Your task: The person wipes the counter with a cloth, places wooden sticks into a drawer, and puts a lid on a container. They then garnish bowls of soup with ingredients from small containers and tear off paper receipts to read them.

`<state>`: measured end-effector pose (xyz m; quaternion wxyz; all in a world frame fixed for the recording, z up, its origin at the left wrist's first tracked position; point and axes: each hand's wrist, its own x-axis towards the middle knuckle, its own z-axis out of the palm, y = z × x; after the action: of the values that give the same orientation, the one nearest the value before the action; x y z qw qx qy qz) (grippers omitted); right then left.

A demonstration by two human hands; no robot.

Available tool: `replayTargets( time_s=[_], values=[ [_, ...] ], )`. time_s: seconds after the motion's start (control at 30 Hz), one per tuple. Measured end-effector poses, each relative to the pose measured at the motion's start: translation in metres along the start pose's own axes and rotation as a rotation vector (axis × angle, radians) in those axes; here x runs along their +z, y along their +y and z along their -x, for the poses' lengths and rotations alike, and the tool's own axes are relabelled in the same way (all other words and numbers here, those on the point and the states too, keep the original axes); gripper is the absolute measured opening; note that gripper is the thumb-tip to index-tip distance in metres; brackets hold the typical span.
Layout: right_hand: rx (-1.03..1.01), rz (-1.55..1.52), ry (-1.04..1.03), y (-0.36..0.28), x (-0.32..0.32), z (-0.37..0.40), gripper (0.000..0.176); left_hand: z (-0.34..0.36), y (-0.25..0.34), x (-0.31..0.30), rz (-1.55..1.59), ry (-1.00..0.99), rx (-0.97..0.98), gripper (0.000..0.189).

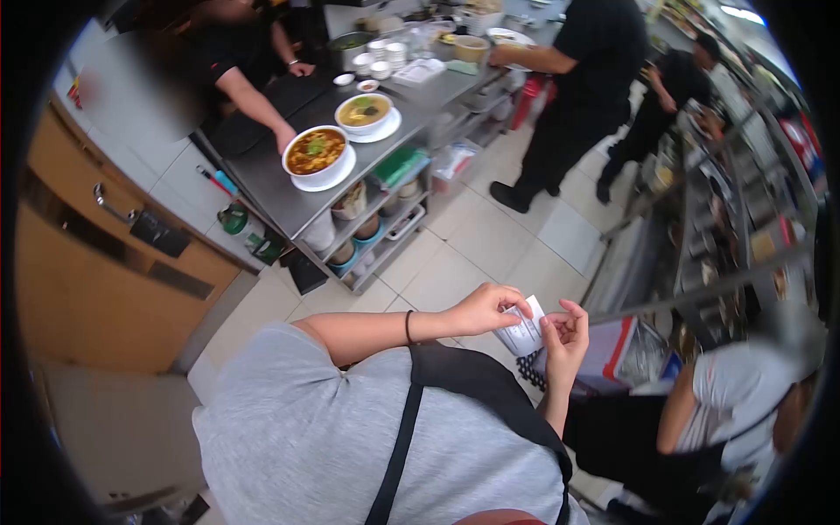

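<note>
My left hand (490, 308), with a dark band on its wrist, pinches a small white printed slip (522, 332) by its upper left part. On the slip's other side, the thumb of my right hand (567, 337) presses against its edge while the other fingers curl behind. The slip is bent, and its print is too small to read. Both hands are in front of my black apron (464, 372), above the tiled floor.
A steel counter (262, 197) ahead carries a bowl of red soup (315, 152) and a bowl of yellow soup (362, 113). A co-worker's hand (285, 140) touches the red soup's bowl. Other people stand ahead and at right. A wooden door (114, 254) is at left, steel racks (700, 227) at right.
</note>
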<state>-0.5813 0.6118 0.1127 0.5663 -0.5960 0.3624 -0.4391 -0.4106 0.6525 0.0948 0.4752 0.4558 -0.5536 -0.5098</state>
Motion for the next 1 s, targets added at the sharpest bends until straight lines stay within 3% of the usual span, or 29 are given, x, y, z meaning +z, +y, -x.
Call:
replayTargets(
  time_s=[0.03,0.1,0.17,0.23,0.4,0.57,0.7,0.87,1.0],
  values=[
    [0.011,-0.008,-0.037,0.006,0.01,-0.022,0.037,-0.009,-0.004,-0.015,-0.001,0.038,-0.012,0.014],
    [0.024,0.086,-0.091,0.022,0.021,-0.067,0.035,-0.032,-0.014,-0.04,-0.092,0.225,0.149,0.018],
    [0.024,0.086,-0.154,0.043,0.021,-0.111,0.033,-0.059,-0.02,-0.065,-0.129,0.305,0.141,0.019],
    [0.098,0.104,-0.205,0.061,0.012,-0.156,0.03,-0.091,-0.026,-0.091,-0.174,0.364,0.143,0.021],
    [0.067,0.139,-0.226,0.097,-0.029,-0.283,0.015,-0.18,-0.036,-0.175,-0.445,0.668,0.218,0.022],
    [-0.005,0.225,-0.243,0.107,-0.052,-0.415,0.013,-0.258,0.009,-0.27,-0.733,0.937,0.301,0.041],
    [-0.098,0.348,-0.38,0.124,-0.04,-0.501,0.012,-0.288,0.052,-0.354,-0.977,1.162,0.337,0.027],
    [-0.396,0.438,-0.564,0.119,0.021,-0.568,0.014,-0.322,0.126,-0.452,-1.183,1.301,0.49,0.022],
    [-0.425,0.433,-0.664,0.131,0.07,-0.61,0.014,-0.346,0.202,-0.559,-1.455,1.361,0.86,0.023]
  ],
)
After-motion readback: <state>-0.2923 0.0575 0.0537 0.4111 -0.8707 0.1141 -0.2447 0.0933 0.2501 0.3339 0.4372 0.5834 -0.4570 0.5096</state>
